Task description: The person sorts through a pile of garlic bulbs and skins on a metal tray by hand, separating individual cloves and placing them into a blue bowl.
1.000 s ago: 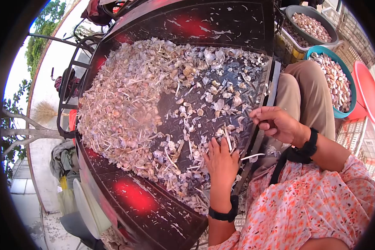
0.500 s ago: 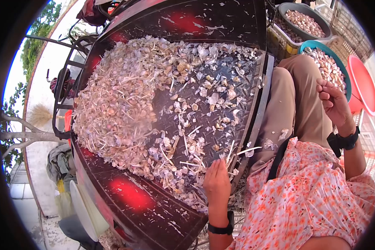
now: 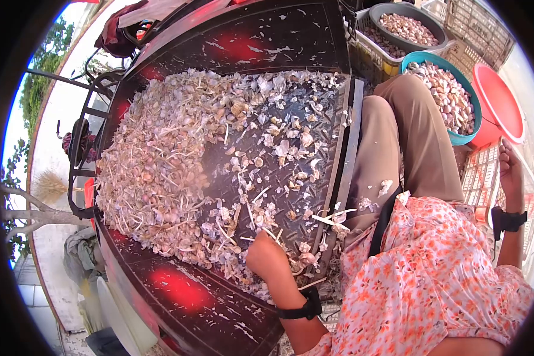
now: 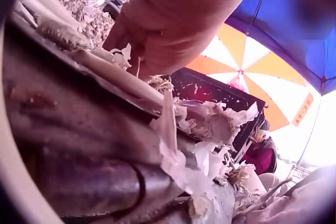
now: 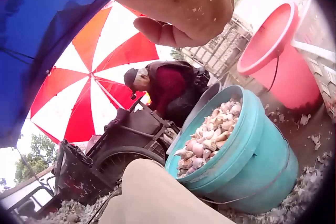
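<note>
Here, a big, messy pile of dry garlic skins [image 3: 154, 160] fills the far side of a dark cart [image 3: 267, 38] with red spots on its walls. The near side has only loose bits, so the bumpy metal floor shows. The left hand [image 3: 268, 256] is low over the near part of the cart, among the skins and thin stalks. Its fingers are hidden under it, so I cannot tell if they are spread or pinching something. A black band [image 3: 301, 304] goes around that wrist. A few pale stalks [image 3: 332, 219] stick out over the cart's edge, near the person's leg.

The right hand [image 3: 511, 172] is up, well apart from the cart, near a pale crate [image 3: 479, 178]. Its fingers are bent, but I cannot tell if they hold anything. A blue-green bucket [image 5: 268, 166] full of garlic cloves [image 5: 210, 136] stands just beside the person's knee, with a red bucket [image 5: 294, 77] behind it. A grey tub [image 3: 418, 45] holds more cloves and sits on a yellow crate [image 3: 387, 65]. In the right wrist view, another person [image 5: 170, 85] bends down near a red and white umbrella [image 5: 126, 50].
</note>
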Demonstrator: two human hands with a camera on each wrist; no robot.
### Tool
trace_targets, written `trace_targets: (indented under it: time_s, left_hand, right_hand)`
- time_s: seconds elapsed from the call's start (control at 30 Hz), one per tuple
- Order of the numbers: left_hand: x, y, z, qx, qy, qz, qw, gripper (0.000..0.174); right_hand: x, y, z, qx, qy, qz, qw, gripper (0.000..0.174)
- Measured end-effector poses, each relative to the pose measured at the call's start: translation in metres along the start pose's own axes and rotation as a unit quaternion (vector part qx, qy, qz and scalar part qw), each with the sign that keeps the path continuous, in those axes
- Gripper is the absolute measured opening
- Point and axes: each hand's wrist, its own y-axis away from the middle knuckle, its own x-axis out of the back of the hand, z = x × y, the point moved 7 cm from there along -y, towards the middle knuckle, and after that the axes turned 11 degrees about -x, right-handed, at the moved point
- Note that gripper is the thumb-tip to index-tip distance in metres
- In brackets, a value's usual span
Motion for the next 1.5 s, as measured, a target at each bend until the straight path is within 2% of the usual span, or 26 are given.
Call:
trace_targets:
  time_s: [0.03, 0.07, 0.1, 0.27, 0.3, 0.33, 0.4, 0.5, 0.53, 0.57, 0.6, 0.7, 0.77, 0.83, 0.87, 0.9, 1.0, 1.03, 1.07, 1.1, 1.13, 1.17, 1.2, 1.27, 1.4, 1.5]
  left_hand:
    - [-0.001, -0.004, -0.003, 0.004, -0.036, 0.003, 0.999, 0.015]
    - [-0.001, -0.008, -0.007, 0.009, -0.073, 0.006, 0.997, 0.015]
    - [-0.002, -0.013, -0.009, 0.005, -0.078, 0.007, 0.997, 0.015]
    - [0.008, -0.010, -0.015, -0.025, -0.025, 0.014, 0.999, 0.016]
    - [0.014, -0.003, -0.017, 0.018, 0.204, 0.052, 0.977, 0.018]
    - [0.009, 0.004, -0.016, 0.060, 0.424, 0.082, 0.900, 0.022]
    - [0.033, 0.012, 0.022, 0.053, 0.615, 0.076, 0.783, 0.027]
    - [0.082, 0.021, 0.100, -0.088, 0.600, 0.051, 0.793, 0.022]
    - [0.091, 0.024, 0.120, -0.142, 0.577, 0.042, 0.803, 0.021]
    - [0.090, 0.025, 0.132, -0.168, 0.596, 0.029, 0.785, 0.022]
    - [0.090, 0.027, 0.132, -0.167, 0.598, 0.030, 0.783, 0.022]
    - [0.075, 0.046, 0.118, -0.086, 0.722, -0.018, 0.686, 0.024]
    - [0.060, 0.062, 0.096, -0.033, 0.719, -0.015, 0.694, 0.024]
    - [0.037, 0.098, 0.062, 0.033, 0.679, -0.039, 0.732, 0.023]
    - [0.030, 0.117, 0.049, 0.052, 0.679, -0.041, 0.731, 0.023]
    - [0.017, 0.142, 0.034, 0.108, 0.655, -0.059, 0.746, 0.021]
    - [-0.013, 0.224, 0.005, 0.240, 0.577, -0.105, 0.774, 0.021]
    - [-0.031, 0.265, -0.008, 0.240, 0.543, -0.141, 0.792, 0.020]
    - [-0.047, 0.293, -0.016, 0.242, 0.505, -0.174, 0.810, 0.019]
    - [-0.049, 0.297, -0.001, 0.136, 0.364, -0.331, 0.860, 0.020]
    - [-0.049, 0.303, 0.014, -0.011, 0.217, -0.446, 0.868, 0.022]
    - [-0.056, 0.312, 0.019, -0.074, 0.152, -0.496, 0.852, 0.022]
    - [-0.060, 0.311, 0.020, -0.077, 0.143, -0.497, 0.852, 0.022]
    - [-0.061, 0.299, 0.020, -0.059, 0.160, -0.442, 0.881, 0.023]
    - [-0.018, 0.228, 0.035, -0.055, 0.256, -0.217, 0.940, 0.025]
    - [0.027, 0.169, 0.041, 0.006, 0.368, -0.010, 0.930, 0.028]
  right_hand:
    - [-0.025, -0.003, 0.014, -0.019, 0.001, -0.023, 1.000, 0.028]
    - [-0.061, 0.001, 0.028, -0.028, 0.024, 0.012, 0.999, 0.027]
    - [-0.103, 0.007, 0.044, -0.057, 0.007, -0.014, 0.998, 0.026]
    - [-0.245, 0.041, 0.101, -0.179, 0.095, -0.125, 0.971, 0.017]
    - [-0.263, 0.048, 0.112, -0.207, 0.125, -0.150, 0.959, 0.016]
    - [-0.281, 0.056, 0.124, -0.244, 0.132, -0.172, 0.945, 0.015]
    - [-0.303, 0.063, 0.157, -0.310, 0.169, -0.228, 0.907, 0.016]
    - [-0.330, 0.078, 0.200, -0.386, 0.210, -0.308, 0.844, 0.024]
    - [-0.335, 0.078, 0.207, -0.384, 0.211, -0.308, 0.844, 0.024]
    - [-0.340, 0.081, 0.216, -0.414, 0.198, -0.327, 0.826, 0.025]
    - [-0.344, 0.085, 0.225, -0.444, 0.186, -0.346, 0.806, 0.025]
    - [-0.347, 0.086, 0.229, -0.435, 0.185, -0.334, 0.816, 0.021]
    - [-0.353, 0.086, 0.227, -0.426, 0.193, -0.340, 0.816, 0.018]
    - [-0.350, 0.081, 0.236, -0.431, 0.186, -0.345, 0.813, 0.022]
    - [-0.347, 0.076, 0.236, -0.418, 0.186, -0.337, 0.823, 0.023]
    - [-0.347, 0.077, 0.237, -0.439, 0.168, -0.321, 0.822, 0.025]
    - [-0.357, 0.083, 0.236, -0.474, 0.099, -0.347, 0.803, 0.032]
    - [-0.359, 0.085, 0.240, -0.475, 0.074, -0.393, 0.784, 0.037]
    - [-0.358, 0.084, 0.243, -0.475, 0.076, -0.392, 0.784, 0.037]
    - [-0.361, 0.088, 0.246, -0.497, 0.041, -0.401, 0.768, 0.040]
    - [-0.364, 0.094, 0.248, -0.520, 0.004, -0.410, 0.749, 0.043]
    - [-0.366, 0.099, 0.247, -0.529, -0.010, -0.405, 0.745, 0.043]
    - [-0.367, 0.101, 0.246, -0.527, -0.016, -0.407, 0.746, 0.043]
    - [-0.361, 0.105, 0.242, -0.532, -0.019, -0.405, 0.743, 0.045]
    - [-0.348, 0.098, 0.223, -0.498, 0.007, -0.378, 0.780, 0.038]
    - [-0.321, 0.069, 0.196, -0.379, 0.071, -0.300, 0.872, 0.024]
